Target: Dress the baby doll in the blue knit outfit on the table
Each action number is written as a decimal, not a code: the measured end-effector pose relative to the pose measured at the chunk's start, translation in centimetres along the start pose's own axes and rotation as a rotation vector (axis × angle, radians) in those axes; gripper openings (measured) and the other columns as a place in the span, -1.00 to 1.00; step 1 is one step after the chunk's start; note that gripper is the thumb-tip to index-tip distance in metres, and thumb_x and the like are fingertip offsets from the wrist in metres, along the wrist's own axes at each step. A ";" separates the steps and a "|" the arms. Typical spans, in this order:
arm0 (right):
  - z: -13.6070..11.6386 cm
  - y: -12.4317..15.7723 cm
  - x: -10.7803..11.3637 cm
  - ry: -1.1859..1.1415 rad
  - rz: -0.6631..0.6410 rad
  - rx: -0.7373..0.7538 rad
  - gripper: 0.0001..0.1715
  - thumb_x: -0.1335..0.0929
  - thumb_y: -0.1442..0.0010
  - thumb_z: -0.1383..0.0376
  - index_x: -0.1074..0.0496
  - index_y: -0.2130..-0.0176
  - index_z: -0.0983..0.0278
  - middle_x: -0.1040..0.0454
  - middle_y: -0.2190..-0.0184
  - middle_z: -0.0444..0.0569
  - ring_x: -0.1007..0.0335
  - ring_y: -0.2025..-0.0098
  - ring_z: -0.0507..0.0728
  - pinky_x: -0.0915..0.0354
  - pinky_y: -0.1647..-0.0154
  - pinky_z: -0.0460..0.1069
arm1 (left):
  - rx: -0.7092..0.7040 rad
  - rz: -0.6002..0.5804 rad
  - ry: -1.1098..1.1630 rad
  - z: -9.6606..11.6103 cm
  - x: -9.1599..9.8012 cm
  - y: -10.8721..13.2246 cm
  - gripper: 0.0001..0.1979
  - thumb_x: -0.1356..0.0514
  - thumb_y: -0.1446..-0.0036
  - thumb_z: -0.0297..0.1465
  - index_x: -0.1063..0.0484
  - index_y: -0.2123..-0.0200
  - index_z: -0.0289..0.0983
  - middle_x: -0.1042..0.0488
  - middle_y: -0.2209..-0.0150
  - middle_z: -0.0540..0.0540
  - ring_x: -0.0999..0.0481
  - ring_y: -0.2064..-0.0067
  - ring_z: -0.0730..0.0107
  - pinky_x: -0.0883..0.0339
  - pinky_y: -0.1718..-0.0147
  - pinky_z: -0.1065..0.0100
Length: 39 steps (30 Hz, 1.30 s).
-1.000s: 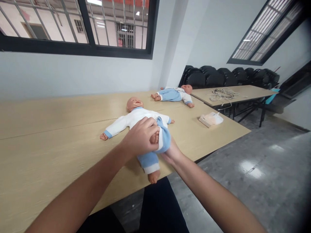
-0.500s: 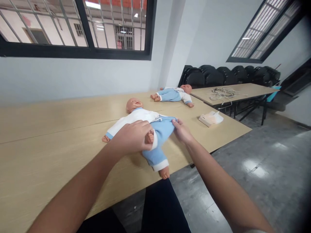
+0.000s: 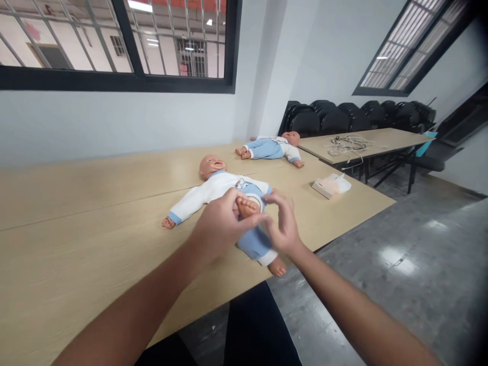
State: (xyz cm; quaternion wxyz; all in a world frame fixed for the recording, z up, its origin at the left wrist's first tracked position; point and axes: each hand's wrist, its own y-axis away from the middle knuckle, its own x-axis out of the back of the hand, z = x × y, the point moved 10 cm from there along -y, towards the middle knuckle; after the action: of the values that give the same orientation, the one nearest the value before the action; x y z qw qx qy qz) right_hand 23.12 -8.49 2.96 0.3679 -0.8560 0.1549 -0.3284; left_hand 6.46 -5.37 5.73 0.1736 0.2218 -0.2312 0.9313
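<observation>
A baby doll (image 3: pixel 213 189) lies face up on the bench (image 3: pixel 114 249), head toward the wall, one leg folded up toward me, the other stretched to the bench's near edge. My left grip (image 3: pixel 219 221) holds the doll's raised foot (image 3: pixel 247 207), fingers behind, thumb below, toes showing. My right grip (image 3: pixel 284 226), blurred, curves wide beside the doll's pale cuff (image 3: pixel 261 202); whether it touches the cloth, I cannot tell. The step in hand looks like working the clothing around that foot; the next move, I judge, calls for a firm left hold while the right fingers find the cuff. Beyond the doll lies a second doll (image 3: pixel 267 148), similarly dressed. Right of the first doll sits a small box (image 3: pixel 323 188); farther that way, cables (image 3: pixel 348 144) lie tangled before stacked black chairs (image 3: pixel 305 122).
</observation>
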 end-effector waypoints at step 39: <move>5.0 11.9 8.1 0.440 0.140 -0.224 -0.41 -0.26 -0.38 0.05 -0.29 -0.30 0.22 -0.41 -0.14 0.24 -0.32 -0.23 0.43 -0.25 -0.23 0.44 | 0.301 -0.287 0.470 -16.7 -2.0 -0.5 -0.44 -0.40 -0.11 -0.09 -0.50 -0.08 -0.28 -0.57 -0.03 -0.25 -0.51 -0.09 0.01 -0.37 -0.07 0.10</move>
State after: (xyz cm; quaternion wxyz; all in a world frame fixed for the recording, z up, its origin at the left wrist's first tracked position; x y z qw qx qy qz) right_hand 32.17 -18.06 -4.65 0.2503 -0.7865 0.3256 -0.4612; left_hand 2.79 3.06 -8.32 0.3171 0.0540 -0.0108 0.9468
